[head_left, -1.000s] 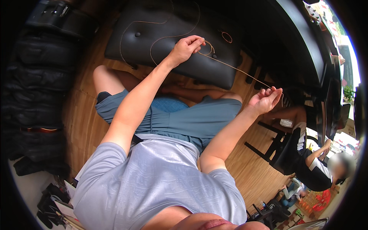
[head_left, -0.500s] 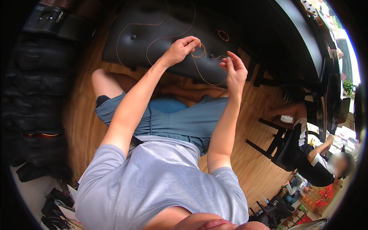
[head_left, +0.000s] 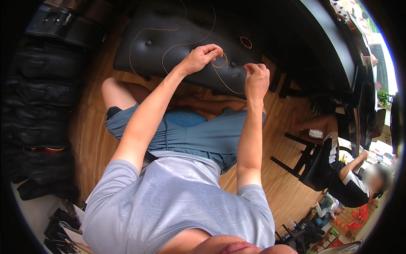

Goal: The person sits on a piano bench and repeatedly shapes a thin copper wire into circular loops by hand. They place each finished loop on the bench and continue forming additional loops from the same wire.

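- Here's my left hand (head_left: 199,58), out over the padded black bench (head_left: 146,59), thumb and fingers closed in a pinch on a thin bronze-coloured string (head_left: 227,58).
- Small loops of that string hang just beside my left fingertips, and from there a length dips in a curve and passes behind my right wrist.
- And my right hand (head_left: 257,81), near the bench's front edge: thumb and fingertips brought together, pinching the string, a short blurred end poking out toward the left hand.
- The two hands are apart, the loops between them, close to the left one.
- Two more long strands (head_left: 163,29) lie in loose curves across the bench, left of my hands, reaching its near edge.
- Farther back, a reddish ring-shaped coil (head_left: 251,44) rests on the black padding, clear of both hands.
- Below, my blue-green shorts (head_left: 190,131), legs folded on the wooden floor (head_left: 91,114).
- Over to the right, another person (head_left: 351,186) sits by a black stand (head_left: 298,163).
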A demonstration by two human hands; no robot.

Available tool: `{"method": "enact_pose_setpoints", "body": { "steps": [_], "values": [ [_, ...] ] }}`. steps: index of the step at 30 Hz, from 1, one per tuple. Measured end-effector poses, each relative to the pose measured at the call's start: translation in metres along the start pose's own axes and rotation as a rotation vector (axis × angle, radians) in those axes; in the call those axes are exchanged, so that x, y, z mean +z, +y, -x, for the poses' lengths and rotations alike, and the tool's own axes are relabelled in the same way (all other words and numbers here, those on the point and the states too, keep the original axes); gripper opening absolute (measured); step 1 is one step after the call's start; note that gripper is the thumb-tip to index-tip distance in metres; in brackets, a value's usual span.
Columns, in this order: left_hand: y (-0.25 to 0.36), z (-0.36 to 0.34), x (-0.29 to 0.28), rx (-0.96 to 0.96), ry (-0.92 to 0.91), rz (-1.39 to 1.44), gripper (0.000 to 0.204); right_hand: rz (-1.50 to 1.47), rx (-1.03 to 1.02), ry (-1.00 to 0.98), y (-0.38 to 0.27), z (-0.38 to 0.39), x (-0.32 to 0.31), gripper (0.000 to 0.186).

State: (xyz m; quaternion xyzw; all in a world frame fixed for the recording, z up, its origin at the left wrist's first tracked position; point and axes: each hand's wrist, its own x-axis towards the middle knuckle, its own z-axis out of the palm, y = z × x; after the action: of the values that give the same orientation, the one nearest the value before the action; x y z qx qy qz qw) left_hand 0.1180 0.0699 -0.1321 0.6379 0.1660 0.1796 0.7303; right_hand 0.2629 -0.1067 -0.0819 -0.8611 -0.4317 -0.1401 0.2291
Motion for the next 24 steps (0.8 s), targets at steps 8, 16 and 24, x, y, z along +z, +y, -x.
{"method": "enact_pose_setpoints", "body": {
  "steps": [8, 16, 24],
  "values": [
    [0.002, 0.001, 0.003, 0.016, 0.022, -0.005, 0.026, -0.488, 0.22, -0.033, -0.026, -0.006, 0.006, 0.014],
    [0.003, 0.0, 0.002, 0.018, 0.008, 0.008, 0.026, -1.138, 0.313, -0.399, -0.031, 0.002, 0.019, 0.019],
    [0.003, 0.001, 0.002, 0.013, 0.02, -0.053, 0.028, -1.087, 0.021, -0.443, -0.041, 0.006, 0.016, 0.027]
  ]
}}
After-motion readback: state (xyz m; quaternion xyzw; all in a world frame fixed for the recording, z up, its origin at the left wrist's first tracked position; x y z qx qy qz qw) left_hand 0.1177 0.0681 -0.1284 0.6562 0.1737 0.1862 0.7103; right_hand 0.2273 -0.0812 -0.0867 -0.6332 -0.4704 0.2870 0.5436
